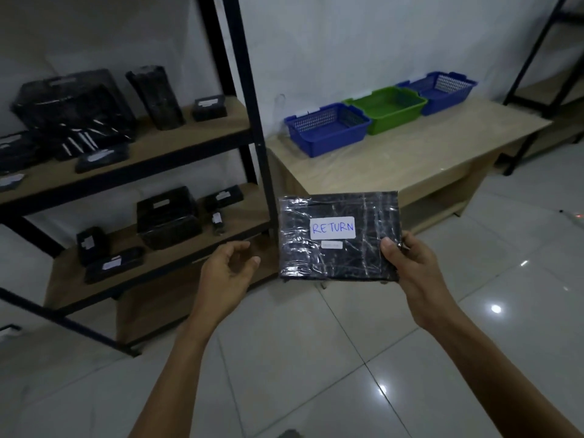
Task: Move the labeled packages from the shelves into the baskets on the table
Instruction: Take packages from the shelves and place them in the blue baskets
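RETURN pkg point(338, 235) held; none binned yet
Your right hand point(407, 263) pinches pkg; left hand point(227, 270) loose, empty; baskets point(335, 142) look bare; many pkgs point(167, 216) left on shelves point(177, 143).

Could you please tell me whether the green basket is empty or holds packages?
Empty, as far as visible: the green basket shows only its bare green floor and walls, nothing inside.
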Demonstrator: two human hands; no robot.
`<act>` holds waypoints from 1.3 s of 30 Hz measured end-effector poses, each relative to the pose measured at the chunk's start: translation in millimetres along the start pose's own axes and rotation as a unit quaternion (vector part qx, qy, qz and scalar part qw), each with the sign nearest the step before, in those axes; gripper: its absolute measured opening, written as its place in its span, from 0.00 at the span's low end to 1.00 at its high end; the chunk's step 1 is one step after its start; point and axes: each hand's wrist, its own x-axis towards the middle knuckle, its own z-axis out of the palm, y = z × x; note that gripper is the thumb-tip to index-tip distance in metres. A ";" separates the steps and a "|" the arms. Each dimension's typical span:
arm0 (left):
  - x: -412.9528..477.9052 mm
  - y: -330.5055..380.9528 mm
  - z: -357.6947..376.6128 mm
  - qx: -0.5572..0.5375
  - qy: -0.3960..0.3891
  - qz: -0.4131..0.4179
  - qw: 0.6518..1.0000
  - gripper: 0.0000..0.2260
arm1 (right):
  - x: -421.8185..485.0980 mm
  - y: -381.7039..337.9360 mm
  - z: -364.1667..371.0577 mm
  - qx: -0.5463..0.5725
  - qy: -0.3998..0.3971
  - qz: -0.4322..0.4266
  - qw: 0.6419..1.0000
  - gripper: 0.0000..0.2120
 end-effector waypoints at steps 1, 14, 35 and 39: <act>7.0 7.0 12.4 0.019 -0.016 0.000 1.000 0.15 | 9.6 -0.9 -10.4 -0.003 0.003 0.001 1.000 0.11; 172.7 44.6 138.8 0.096 -0.184 0.033 0.978 0.19 | 186.0 -5.0 -95.8 -0.063 0.030 0.018 0.997 0.13; 427.4 74.6 294.4 0.071 -0.109 -0.113 0.985 0.15 | 539.0 -9.7 -150.2 -0.103 -0.046 0.098 0.989 0.06; 468.3 75.9 307.7 0.049 -0.088 -0.147 0.984 0.13 | 601.3 -10.5 -139.6 -0.135 -0.075 0.100 0.983 0.05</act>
